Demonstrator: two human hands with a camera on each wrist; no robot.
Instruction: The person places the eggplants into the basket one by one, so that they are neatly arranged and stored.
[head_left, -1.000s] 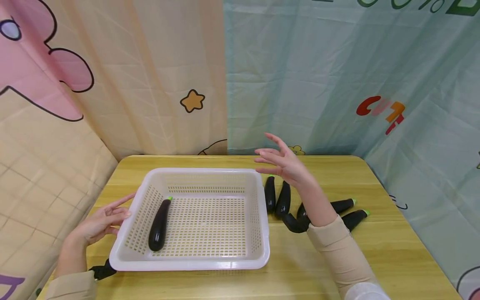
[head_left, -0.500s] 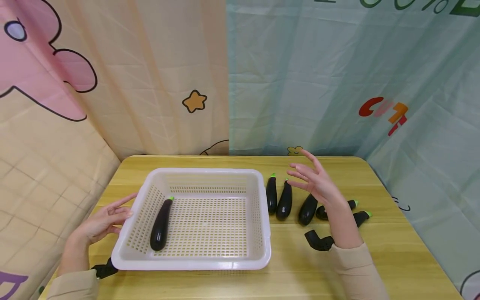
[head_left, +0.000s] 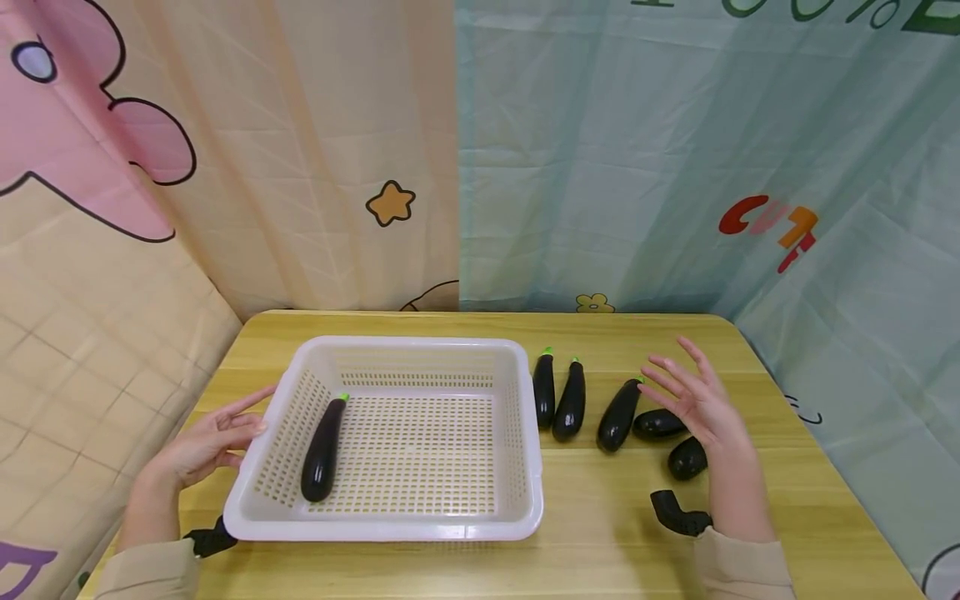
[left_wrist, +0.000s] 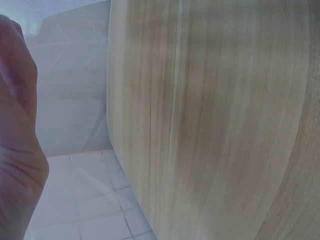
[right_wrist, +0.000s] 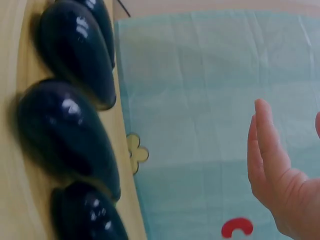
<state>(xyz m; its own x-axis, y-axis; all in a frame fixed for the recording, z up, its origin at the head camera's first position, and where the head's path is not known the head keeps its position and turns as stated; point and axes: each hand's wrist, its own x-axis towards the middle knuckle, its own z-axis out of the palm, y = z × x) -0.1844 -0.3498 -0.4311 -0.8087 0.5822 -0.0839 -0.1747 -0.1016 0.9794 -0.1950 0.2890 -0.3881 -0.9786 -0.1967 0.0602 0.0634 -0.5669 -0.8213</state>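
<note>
Above the loose eggplants (head_left: 619, 414), the right hand (head_left: 699, 402) hovers spread.
Left hand (head_left: 201, 448), fingers relaxed, steadies the basket (head_left: 390, 527) holding 1 eggplant (head_left: 322, 449).

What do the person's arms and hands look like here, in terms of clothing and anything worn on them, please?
Both hands are bare, with no gloves or rings to be seen. The left hand and the right hand come out of long beige sleeves with close-fitting cuffs. A black curved mount sits at the right wrist, and a like black piece shows by the left cuff.
</note>
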